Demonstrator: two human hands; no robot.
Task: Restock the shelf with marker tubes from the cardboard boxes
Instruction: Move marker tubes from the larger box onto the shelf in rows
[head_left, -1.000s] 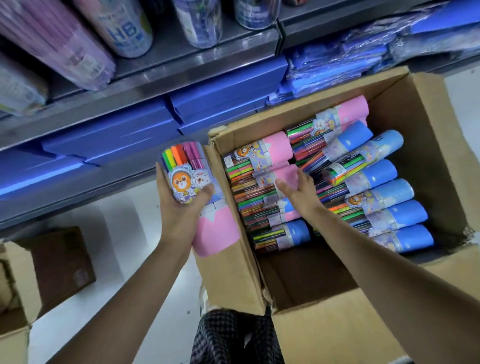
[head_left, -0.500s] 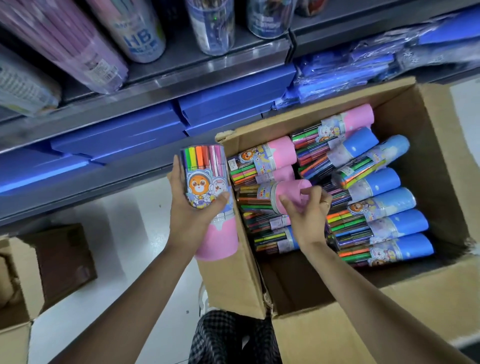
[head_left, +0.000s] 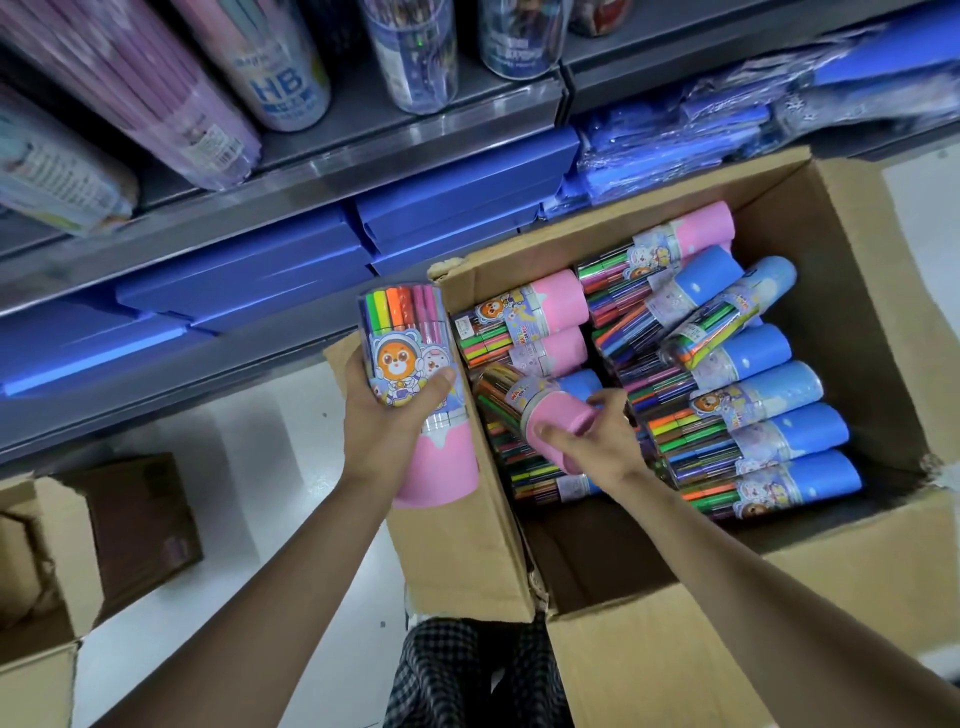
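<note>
the left hand (head_left: 387, 426) held a pink tube (head_left: 415, 395) upright just left of the box (head_left: 467, 545), fingers wrapped round its middle. the right hand (head_left: 592, 441) reached into the box, fingers clasping the cap end of a second tube (head_left: 530, 405), tilted up off the pile. more tubes (head_left: 753, 395), pink and blue capped, lay in rows inside. the shelf (head_left: 311, 176) stood beyond.

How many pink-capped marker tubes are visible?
5. Held tube in left hand; second tube in right hand; two at cardboard box left rear; one at far edge. More may be hidden underneath.
</note>
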